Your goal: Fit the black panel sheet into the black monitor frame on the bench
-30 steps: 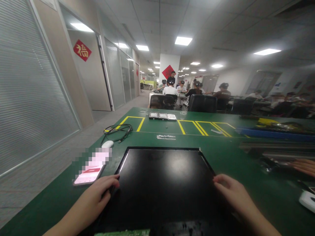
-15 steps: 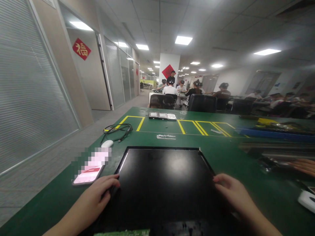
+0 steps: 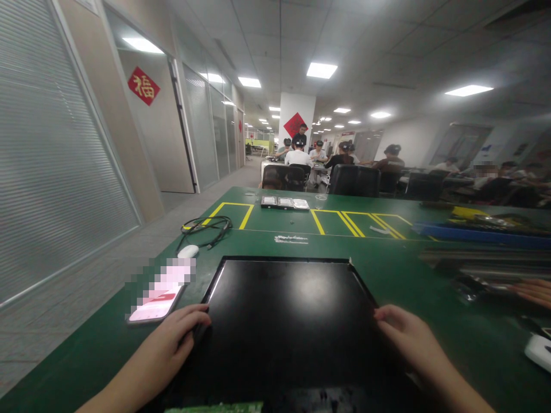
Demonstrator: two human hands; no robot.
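Observation:
A black flat screen panel [image 3: 284,321] with a thin raised frame lies in front of me on the green table, its glossy face up. My left hand [image 3: 176,338] grips its left edge, fingertips curled over the rim. On the opposite side, my right hand [image 3: 408,335] pinches the right edge between thumb and fingers. A strip of green circuit board [image 3: 215,408] shows at the panel's near end, cut off by the bottom of the view. Close to my left hand lies a lit phone [image 3: 155,304], partly blurred out, with a white computer mouse [image 3: 188,252] beyond it.
Behind the panel are a black cable [image 3: 210,232], several hard drives [image 3: 284,203], a clear cup [image 3: 321,198] and yellow tape outlines [image 3: 245,217]. At right are a blue tray [image 3: 477,234], metal parts, a white device [image 3: 539,351] and another person's hand [image 3: 536,291].
Both hands and the panel stay in place. The view has shifted very slightly, and the other person's hand at the right edge has moved a little.

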